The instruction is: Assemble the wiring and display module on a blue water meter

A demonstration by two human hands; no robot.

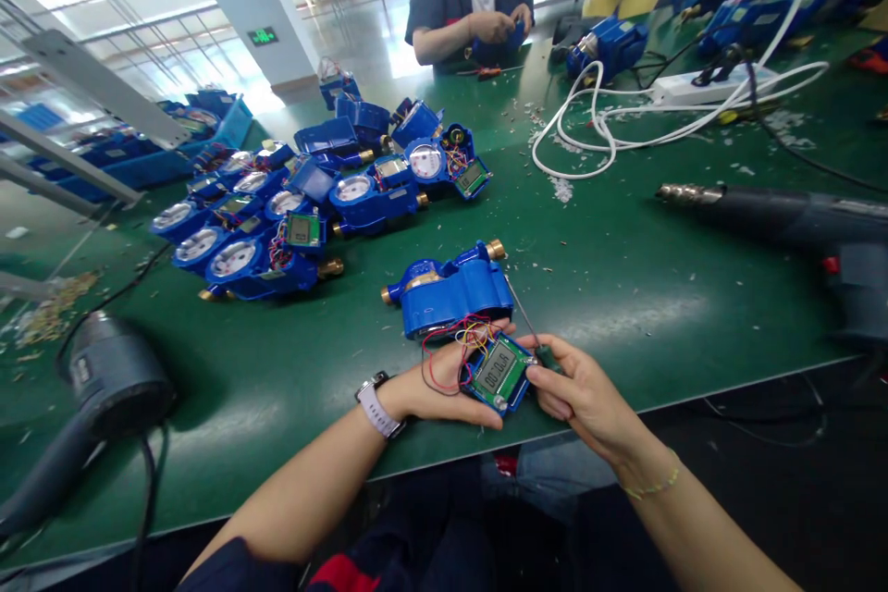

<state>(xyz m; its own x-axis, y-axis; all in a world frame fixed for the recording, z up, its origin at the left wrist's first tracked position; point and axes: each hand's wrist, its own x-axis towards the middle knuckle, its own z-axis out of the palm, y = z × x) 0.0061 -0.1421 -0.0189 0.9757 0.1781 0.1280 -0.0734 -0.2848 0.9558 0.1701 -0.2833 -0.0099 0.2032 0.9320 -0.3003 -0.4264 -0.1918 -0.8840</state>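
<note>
My left hand [444,388] is closed round a small green circuit board with an LCD display [498,373], held just above the green table's near edge. Red, yellow and other thin wires [458,333] run from the board up to a blue water meter body [450,291] with brass ends that lies right behind my hands. My right hand [579,393] pinches the board's right edge and grips a thin screwdriver [525,319] whose shaft points up and away past the meter. A watch sits on my left wrist.
Several blue meters [291,213] are heaped at the left back. A heat gun [783,222] lies at the right, another [104,388] at the left front. White cable [624,125] and a power strip sit behind. A person [472,0] works across the table.
</note>
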